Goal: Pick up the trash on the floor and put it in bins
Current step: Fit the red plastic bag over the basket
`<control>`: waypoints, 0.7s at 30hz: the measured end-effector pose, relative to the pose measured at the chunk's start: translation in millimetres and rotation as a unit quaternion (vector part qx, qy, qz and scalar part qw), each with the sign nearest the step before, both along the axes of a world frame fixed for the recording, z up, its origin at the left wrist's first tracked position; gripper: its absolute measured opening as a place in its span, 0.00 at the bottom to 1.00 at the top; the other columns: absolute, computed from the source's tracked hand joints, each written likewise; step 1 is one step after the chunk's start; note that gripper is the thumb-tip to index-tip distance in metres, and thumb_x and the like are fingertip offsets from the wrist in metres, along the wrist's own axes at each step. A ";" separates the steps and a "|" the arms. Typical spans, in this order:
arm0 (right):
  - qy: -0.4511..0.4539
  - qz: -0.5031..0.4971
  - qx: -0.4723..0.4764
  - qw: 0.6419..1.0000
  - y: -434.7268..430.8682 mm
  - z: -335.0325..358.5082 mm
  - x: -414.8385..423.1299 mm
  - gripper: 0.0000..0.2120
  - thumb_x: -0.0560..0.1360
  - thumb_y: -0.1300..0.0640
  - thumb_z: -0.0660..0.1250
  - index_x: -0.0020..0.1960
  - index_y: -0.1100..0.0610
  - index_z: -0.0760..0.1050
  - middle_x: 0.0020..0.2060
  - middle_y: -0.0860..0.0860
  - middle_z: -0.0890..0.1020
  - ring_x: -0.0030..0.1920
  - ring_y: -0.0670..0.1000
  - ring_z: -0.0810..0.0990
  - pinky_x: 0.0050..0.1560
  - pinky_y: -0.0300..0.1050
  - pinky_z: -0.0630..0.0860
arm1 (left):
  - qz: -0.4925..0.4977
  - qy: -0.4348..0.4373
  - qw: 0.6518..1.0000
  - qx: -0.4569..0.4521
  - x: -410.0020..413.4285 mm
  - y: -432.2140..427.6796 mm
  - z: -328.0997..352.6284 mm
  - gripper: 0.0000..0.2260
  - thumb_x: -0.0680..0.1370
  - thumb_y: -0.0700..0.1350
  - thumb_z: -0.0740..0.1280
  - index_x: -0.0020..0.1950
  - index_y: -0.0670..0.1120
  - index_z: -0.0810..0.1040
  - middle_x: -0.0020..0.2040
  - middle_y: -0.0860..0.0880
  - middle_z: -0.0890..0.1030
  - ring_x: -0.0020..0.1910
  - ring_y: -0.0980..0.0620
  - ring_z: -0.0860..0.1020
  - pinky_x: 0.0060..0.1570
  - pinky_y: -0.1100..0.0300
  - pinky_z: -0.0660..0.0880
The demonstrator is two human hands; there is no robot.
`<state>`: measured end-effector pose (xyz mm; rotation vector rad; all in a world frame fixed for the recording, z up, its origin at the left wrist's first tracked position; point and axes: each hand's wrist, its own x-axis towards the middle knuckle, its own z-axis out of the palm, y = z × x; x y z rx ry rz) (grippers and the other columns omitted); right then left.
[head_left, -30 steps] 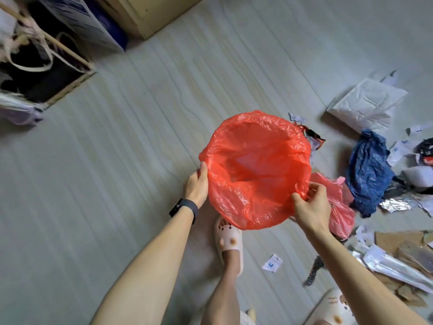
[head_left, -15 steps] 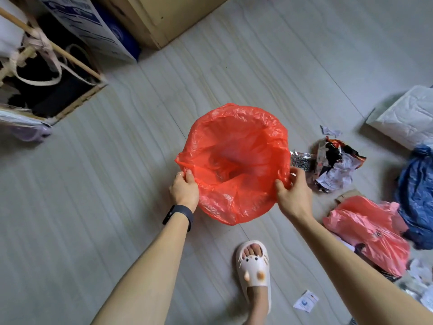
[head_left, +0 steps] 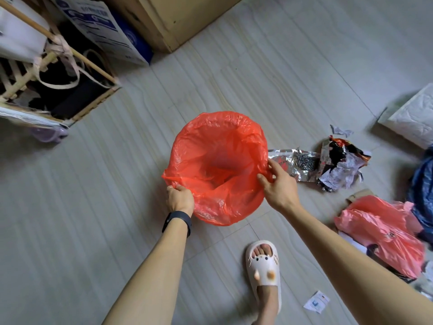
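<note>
I hold the red plastic bag (head_left: 218, 165) spread open between both hands, out in front of me above the pale tiled floor (head_left: 117, 207); its mouth faces up toward me, roughly round, and its long axis runs down and away from me, the closed end sunk in the middle where the plastic darkens; whether that end touches the floor I cannot tell. My left hand (head_left: 180, 199) has its fingers curled round the near-left part of the rim, bunching the plastic there, with a dark wristband (head_left: 178, 220) just behind it; my right hand (head_left: 280, 186) pinches the right side of the rim between thumb and fingers, the other fingers only loosely bent. Just right of the bag, beside my right hand, a silver foil wrapper (head_left: 293, 165) lies flat on the floor, touching a crumpled black, red and white wrapper (head_left: 342, 163) further right; a small torn scrap (head_left: 341, 131) lies near these. Toward the right edge a pink-red bag (head_left: 379, 233) lies slack on the floor, with a blue bag (head_left: 421, 184) beyond it and a white padded envelope (head_left: 412, 118) above; a small white packet (head_left: 316, 302) lies near my foot in a cream slipper (head_left: 263, 263). At the upper left stands a wooden rack (head_left: 93, 99), well apart from the bag.
</note>
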<state>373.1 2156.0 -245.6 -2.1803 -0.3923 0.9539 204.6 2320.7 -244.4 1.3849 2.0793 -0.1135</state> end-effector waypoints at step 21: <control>0.012 0.045 -0.217 0.975 -285.3 -20.0 -16.7 0.22 0.77 0.49 0.68 0.68 0.56 0.72 0.63 0.53 0.79 0.62 0.55 0.78 0.60 0.48 0.73 | -0.640 -0.121 0.757 -0.043 26.5 -284.5 -25.0 0.27 0.69 0.45 0.69 0.68 0.48 0.72 0.67 0.46 0.74 0.64 0.46 0.75 0.59 0.55 0.74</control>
